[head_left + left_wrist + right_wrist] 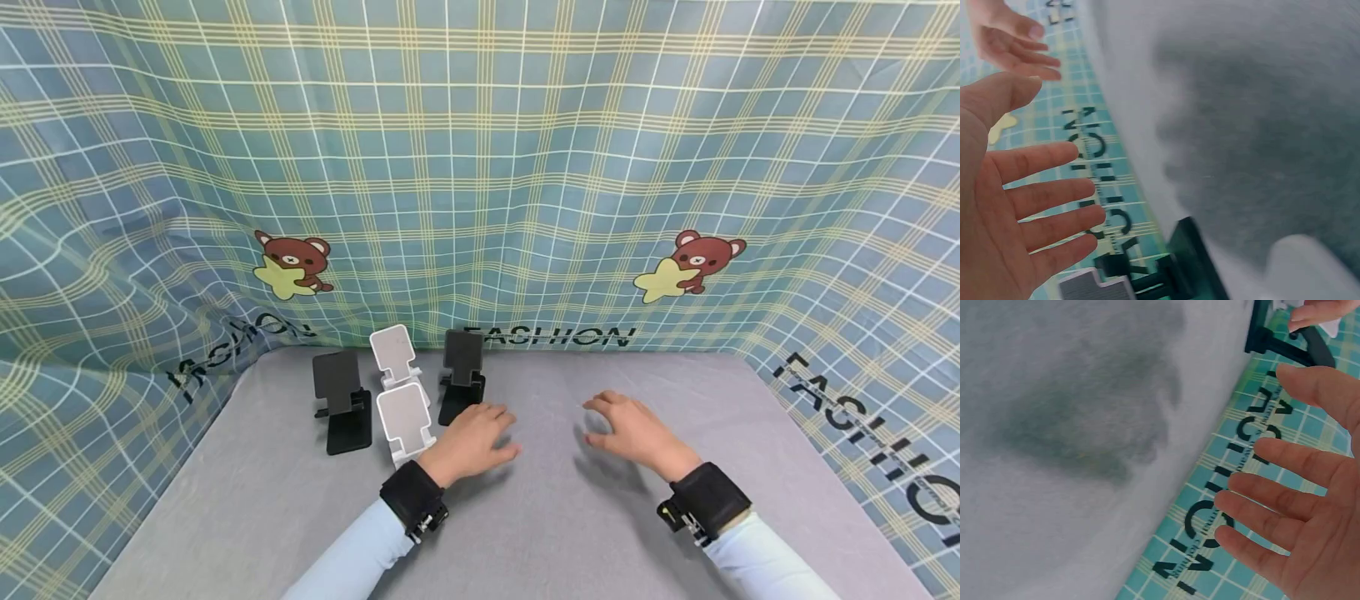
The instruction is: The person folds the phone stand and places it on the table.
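Observation:
In the head view, my left hand [472, 444] hovers over the grey table with fingers spread and nothing held. It is beside a white phone stand [405, 417] and in front of a black phone stand [462, 358]. Behind the near white one is a second white phone stand [393, 350]; another black phone stand [337, 383] is at the far left of the group. To the right, my right hand [633, 432] is also raised above the table, its fingers loosely extended. Both wrist views show bare palms, with the left hand's fingers [1054, 190] and right hand's fingers [1279, 494] apart.
Grey cloth covers the table [555, 533]. A checked curtain [480, 167] with bears and lettering rises along the back and both sides. Each wrist carries a black strap, such as the left wrist strap [411, 496] and the right wrist strap [708, 497].

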Available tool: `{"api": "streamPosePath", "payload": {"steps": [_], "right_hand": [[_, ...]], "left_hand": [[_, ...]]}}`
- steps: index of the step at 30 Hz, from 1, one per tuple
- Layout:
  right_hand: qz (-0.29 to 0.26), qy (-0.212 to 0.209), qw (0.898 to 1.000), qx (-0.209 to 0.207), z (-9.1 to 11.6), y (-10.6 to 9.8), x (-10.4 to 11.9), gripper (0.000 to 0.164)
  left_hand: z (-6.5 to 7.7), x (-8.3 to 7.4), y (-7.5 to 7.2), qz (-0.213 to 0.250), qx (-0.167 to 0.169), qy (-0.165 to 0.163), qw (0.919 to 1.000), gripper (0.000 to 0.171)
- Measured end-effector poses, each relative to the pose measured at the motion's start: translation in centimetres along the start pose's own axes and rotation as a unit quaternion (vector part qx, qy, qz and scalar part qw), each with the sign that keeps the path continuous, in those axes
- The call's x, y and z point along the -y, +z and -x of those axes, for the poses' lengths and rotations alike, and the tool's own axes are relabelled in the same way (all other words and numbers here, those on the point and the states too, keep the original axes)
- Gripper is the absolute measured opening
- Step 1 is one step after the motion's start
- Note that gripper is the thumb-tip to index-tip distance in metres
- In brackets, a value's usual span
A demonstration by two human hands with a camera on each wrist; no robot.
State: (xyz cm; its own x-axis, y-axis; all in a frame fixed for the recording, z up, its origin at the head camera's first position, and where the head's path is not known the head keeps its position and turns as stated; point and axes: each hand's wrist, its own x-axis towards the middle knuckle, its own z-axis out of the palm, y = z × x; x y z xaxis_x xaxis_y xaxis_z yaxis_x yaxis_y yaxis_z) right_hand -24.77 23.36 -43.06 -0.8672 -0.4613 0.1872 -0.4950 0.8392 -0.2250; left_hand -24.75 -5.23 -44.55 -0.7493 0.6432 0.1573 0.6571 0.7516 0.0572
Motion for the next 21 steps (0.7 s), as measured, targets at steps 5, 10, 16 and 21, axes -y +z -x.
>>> {"api": "streamPosePath", "payload": {"steps": [5, 10, 16, 21], "right_hand": [[-0.014, -0.006, 1.0, -0.003, -0.3, -1.0, 1.1, 0.046], [-0.026, -0.005, 1.0, -0.002, -1.4, -2.4, 3.0, 0.044], [-0.024, -0.026, 0.999, -0.001, -3.2, -4.1, 5.9, 0.048], [-0.036, -0.037, 0.999, 0.004, -4.6, -4.8, 8.1, 0.052]], "left_hand": [[0.5, -0.4, -2.2, 0.019, -0.034, 0.007, 0.9992, 0.046], [1.4, 0.0, -4.8, 0.063, -0.074, 0.0, 0.9953, 0.041], [3.4, 1.7, -8.3, 0.141, -0.109, -0.069, 0.9815, 0.041], [5.8, 3.8, -10.3, 0.197, -0.143, -0.132, 0.9608, 0.043]]}}
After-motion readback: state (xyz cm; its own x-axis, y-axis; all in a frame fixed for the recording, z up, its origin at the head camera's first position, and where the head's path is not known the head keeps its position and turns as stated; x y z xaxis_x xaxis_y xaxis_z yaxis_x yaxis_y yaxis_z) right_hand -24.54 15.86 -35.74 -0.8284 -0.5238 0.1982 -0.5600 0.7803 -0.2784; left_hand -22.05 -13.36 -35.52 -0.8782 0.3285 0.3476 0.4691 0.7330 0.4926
